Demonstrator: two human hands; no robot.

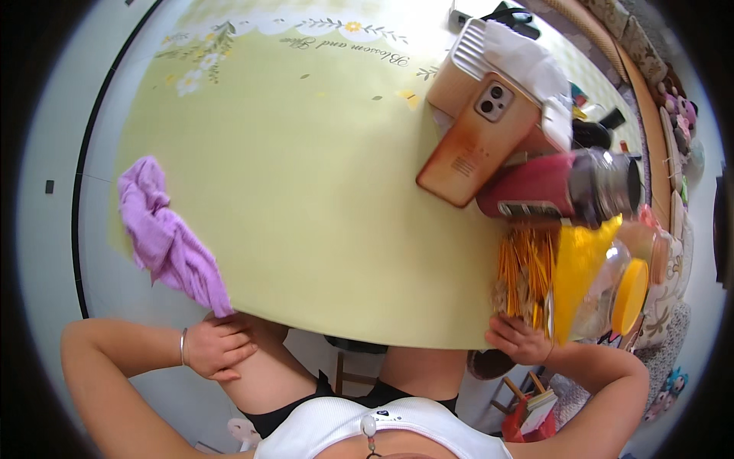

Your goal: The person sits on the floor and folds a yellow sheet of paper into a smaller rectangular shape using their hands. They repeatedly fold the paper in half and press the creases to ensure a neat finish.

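My left hand (222,348) lies on my left thigh, fingers stretched out, holding nothing. Just above it, a crumpled purple cloth (172,237) drapes over the table's left front edge. At the right front edge, my right hand (520,339) rests with its fingers slightly apart, touching the lower end of a bundle of thin yellow-orange sticks (524,268). Beside the bundle are a yellow packet (577,271) and a clear jar with a yellow lid (631,297). Behind these is a dark red bottle (531,187) with a clear, greyish top. An orange phone (478,141) leans against a box, its camera side showing.
A pale green tablecloth (306,199) with printed flowers covers the table. White tissue (520,53) sticks out of the tissue box (451,84) at the far right. Dark items (592,134) stand behind the bottle. A stool (355,379) is under the table. Plush toys (680,111) line the right side.
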